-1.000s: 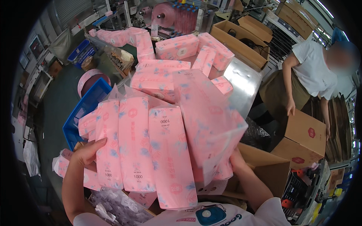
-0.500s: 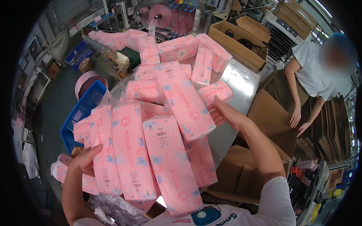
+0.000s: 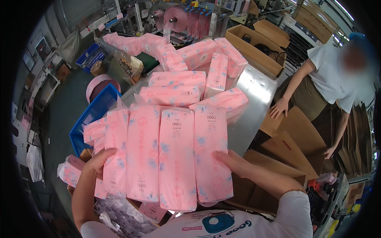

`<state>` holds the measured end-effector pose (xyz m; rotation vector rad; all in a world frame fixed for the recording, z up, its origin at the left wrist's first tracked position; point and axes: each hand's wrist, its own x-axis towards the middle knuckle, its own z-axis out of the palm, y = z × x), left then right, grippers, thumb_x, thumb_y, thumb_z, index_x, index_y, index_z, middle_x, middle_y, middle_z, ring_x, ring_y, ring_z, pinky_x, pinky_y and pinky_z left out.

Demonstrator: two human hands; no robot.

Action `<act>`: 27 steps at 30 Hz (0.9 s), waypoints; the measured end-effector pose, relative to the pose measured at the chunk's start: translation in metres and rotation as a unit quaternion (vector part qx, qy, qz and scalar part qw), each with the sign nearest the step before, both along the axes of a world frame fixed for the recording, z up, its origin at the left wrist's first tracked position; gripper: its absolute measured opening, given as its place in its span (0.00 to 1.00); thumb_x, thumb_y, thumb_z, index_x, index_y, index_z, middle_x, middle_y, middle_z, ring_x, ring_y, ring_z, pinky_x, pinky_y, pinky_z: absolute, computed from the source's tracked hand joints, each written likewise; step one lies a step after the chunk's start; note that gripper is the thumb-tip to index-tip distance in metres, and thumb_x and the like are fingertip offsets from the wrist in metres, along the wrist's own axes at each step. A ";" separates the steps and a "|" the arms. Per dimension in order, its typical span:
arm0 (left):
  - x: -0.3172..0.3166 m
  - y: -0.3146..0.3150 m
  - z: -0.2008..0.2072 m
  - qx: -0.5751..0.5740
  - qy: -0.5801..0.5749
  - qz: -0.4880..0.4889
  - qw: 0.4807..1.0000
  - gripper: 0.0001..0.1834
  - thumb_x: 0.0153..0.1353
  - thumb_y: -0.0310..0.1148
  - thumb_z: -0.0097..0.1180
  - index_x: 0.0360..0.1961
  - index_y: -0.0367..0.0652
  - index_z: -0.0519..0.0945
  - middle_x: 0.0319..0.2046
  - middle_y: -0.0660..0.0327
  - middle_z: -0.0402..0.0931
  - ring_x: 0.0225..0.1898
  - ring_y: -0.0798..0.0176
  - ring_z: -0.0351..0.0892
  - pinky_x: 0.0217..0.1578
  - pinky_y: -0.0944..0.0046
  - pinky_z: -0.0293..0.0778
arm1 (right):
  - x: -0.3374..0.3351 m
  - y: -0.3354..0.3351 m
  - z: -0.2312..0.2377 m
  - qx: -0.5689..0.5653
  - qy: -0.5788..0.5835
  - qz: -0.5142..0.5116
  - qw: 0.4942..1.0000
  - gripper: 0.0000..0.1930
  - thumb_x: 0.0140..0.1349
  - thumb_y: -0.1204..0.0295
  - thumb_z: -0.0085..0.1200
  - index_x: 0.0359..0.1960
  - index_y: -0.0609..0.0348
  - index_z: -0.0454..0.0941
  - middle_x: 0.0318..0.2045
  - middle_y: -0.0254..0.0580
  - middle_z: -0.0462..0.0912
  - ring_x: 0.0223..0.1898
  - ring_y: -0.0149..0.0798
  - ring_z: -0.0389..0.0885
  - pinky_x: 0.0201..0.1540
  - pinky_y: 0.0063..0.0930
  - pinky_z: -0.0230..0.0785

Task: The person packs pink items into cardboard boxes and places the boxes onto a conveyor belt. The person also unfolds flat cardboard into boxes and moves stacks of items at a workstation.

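Note:
Several long pink packs of tissues with blue flower prints stand side by side in a row before me. My left hand presses on the outer side of the leftmost pack, its thumb over the front. At the opposite end, my right hand grips the rightmost pack, thumb lying on its face. The row is squeezed between both hands; the other fingers are mostly hidden. Behind the row, more pink packs lie heaped on a metal table.
A blue basket holds packs at the left. Below me is a box of crumpled clear plastic. An open carton stands at the right, where a co-worker handles cardboard flaps. Rolls of pink film sit on a machine behind.
The tilted pack by my right hand has come down upright into the right end of the row. My right hand has moved nearer to me. The co-worker's hands have moved apart on the cardboard.

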<state>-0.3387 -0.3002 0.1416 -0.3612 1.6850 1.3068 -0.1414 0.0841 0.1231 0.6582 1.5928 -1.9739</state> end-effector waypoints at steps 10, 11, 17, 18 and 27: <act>0.077 0.117 0.036 0.243 0.317 -0.153 0.904 0.29 0.47 0.25 0.56 0.54 0.32 0.68 0.46 0.55 0.75 0.46 0.61 0.76 0.44 0.62 0.74 | 0.190 0.117 0.050 0.184 0.173 -0.165 0.954 0.30 0.42 0.71 0.63 0.51 0.65 0.71 0.46 0.40 0.77 0.47 0.36 0.74 0.51 0.31 0.67; 0.101 0.153 0.032 0.245 0.336 -0.217 0.883 0.28 0.46 0.23 0.58 0.52 0.32 0.70 0.45 0.56 0.76 0.45 0.62 0.76 0.44 0.63 0.74 | 0.233 0.129 0.065 0.127 0.147 -0.233 0.953 0.33 0.38 0.74 0.65 0.52 0.64 0.71 0.47 0.41 0.77 0.48 0.38 0.75 0.52 0.34 0.68; 0.286 0.325 -0.069 0.347 -0.028 -0.404 0.846 0.25 0.51 0.25 0.62 0.52 0.39 0.71 0.46 0.61 0.74 0.47 0.66 0.73 0.48 0.66 0.69 | 0.467 0.161 -0.019 0.064 0.046 -0.444 0.893 0.34 0.36 0.83 0.63 0.52 0.67 0.69 0.46 0.42 0.77 0.50 0.42 0.75 0.52 0.36 0.68; 0.314 0.337 -0.117 0.335 -0.023 -0.379 0.862 0.27 0.50 0.26 0.62 0.53 0.38 0.70 0.47 0.61 0.74 0.48 0.65 0.72 0.50 0.66 0.69 | 0.491 0.157 -0.060 0.063 0.011 -0.466 0.883 0.30 0.38 0.83 0.60 0.50 0.65 0.71 0.45 0.41 0.77 0.49 0.40 0.74 0.50 0.33 0.68; 0.404 0.376 -0.290 -0.018 0.258 -0.456 0.851 0.50 0.48 0.35 0.61 0.67 0.42 0.44 0.64 0.41 0.45 0.66 0.45 0.48 0.62 0.52 0.53 | 0.491 0.126 -0.161 0.571 -0.080 -0.296 0.761 0.43 0.51 0.68 0.60 0.66 0.62 0.47 0.65 0.57 0.50 0.68 0.53 0.47 0.65 0.46 0.47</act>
